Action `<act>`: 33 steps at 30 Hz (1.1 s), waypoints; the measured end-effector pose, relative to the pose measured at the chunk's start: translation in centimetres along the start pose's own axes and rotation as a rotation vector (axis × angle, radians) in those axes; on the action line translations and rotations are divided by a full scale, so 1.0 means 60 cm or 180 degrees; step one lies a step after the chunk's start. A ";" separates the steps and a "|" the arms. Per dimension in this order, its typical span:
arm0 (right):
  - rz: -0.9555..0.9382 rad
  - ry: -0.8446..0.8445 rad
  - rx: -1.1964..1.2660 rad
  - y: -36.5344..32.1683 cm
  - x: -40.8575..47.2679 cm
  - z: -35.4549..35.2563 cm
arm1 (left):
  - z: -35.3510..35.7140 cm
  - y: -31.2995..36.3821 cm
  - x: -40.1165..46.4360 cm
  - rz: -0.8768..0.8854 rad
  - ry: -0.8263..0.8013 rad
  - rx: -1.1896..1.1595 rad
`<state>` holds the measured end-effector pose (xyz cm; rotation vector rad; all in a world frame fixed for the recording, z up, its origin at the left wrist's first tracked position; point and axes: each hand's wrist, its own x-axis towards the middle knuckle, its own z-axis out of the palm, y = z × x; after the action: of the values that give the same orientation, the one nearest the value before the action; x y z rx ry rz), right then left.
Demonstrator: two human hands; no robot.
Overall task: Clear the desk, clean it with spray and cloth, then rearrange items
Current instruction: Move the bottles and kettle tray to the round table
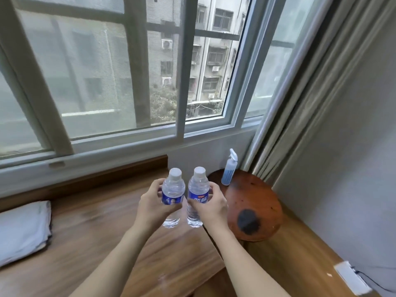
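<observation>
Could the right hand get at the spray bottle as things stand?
Probably not: the right hand already grips a water bottle. The spray bottle stands unobstructed on the round stool.

Two clear water bottles, left bottle (172, 197) and right bottle (197, 198), each with a white cap and a blue label bearing white and red print. Pale blue spray bottle (228, 169) with white trigger head, far right. Round stool (255, 205), reddish-brown, marked by a dark charcoal blotch and small black specks. Desk (92, 239) in warm brown wood grain. Folded cloth (23, 230), light grey-white, near left. Window frame (132, 142) pale grey-white; curtain (300, 103) muted grey-beige; wall grey. White socket (351, 277) near right.
</observation>
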<state>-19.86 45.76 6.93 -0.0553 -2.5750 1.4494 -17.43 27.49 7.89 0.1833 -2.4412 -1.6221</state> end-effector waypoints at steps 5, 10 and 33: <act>0.0076 0.0141 -0.0051 0.051 0.064 -0.016 | 0.079 0.016 0.058 0.0098 -0.0208 -0.0041; 0.0227 0.0329 -0.0097 0.100 0.136 -0.044 | 0.166 0.024 0.129 0.0133 -0.0412 0.0069; 0.0633 0.0289 -0.0297 0.510 0.540 -0.239 | 0.736 0.014 0.366 -0.0522 -0.0547 0.0226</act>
<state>-50.90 77.82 -7.21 -0.3910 -2.6227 1.3529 -49.23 62.66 -5.67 0.2723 -2.6786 -1.6817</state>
